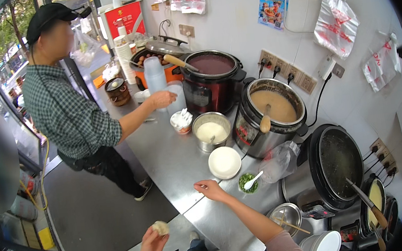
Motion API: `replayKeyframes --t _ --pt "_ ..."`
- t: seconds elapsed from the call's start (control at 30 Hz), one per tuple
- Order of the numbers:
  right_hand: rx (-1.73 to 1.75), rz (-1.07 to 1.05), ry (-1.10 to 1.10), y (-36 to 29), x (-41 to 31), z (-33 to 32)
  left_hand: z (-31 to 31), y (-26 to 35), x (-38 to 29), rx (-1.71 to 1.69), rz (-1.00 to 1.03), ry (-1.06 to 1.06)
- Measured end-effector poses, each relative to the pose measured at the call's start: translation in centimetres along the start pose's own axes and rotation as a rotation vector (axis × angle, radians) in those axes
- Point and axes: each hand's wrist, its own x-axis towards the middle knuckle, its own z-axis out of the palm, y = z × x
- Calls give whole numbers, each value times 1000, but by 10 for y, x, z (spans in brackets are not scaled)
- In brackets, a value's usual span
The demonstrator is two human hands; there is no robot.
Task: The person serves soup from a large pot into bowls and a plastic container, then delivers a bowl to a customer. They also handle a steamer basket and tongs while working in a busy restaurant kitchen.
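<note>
Low in the view, my left hand [154,242] holds a small round pale bun [160,228] in its fingertips, above the floor beside the counter. My right hand [209,189] reaches over the steel counter [160,160] with curled fingers; whether something small is between them cannot be told. Just beyond it sits a white bowl [224,162]. To its right, a white spoon [253,180] rests in a bowl of chopped green onion [247,189]. A steel pot of white liquid [211,131] stands farther back.
Electric cookers [248,134] line the wall, several with ladles. A co-worker [66,104] stands at the far left, one hand near stacked plastic cups [154,74]. A steel bowl with wooden sticks [286,216] and a white tub [325,247] are by my right arm.
</note>
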Motion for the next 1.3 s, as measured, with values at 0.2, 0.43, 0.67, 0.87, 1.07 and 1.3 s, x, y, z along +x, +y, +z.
replayKeyframes --t 0.2,0.43,0.67,0.87,1.07,1.3 --pt "50 215 -39 43 100 -10 -30 9 11 -120 47 61" --pt "-358 -84 316 13 211 -46 -48 41 67 -135 -121 59" --pt "-735 -275 468 -39 414 -43 -67 140 185 -65 -171 11" --pt "-1142 -145 272 -38 476 -41 -108 197 235 -65 -203 -41" --pt "-1154 -202 226 -36 483 -54 -127 212 270 -88 -324 -68" --pt "-1105 -132 139 -40 487 -61 -124 222 300 -161 -417 -178"
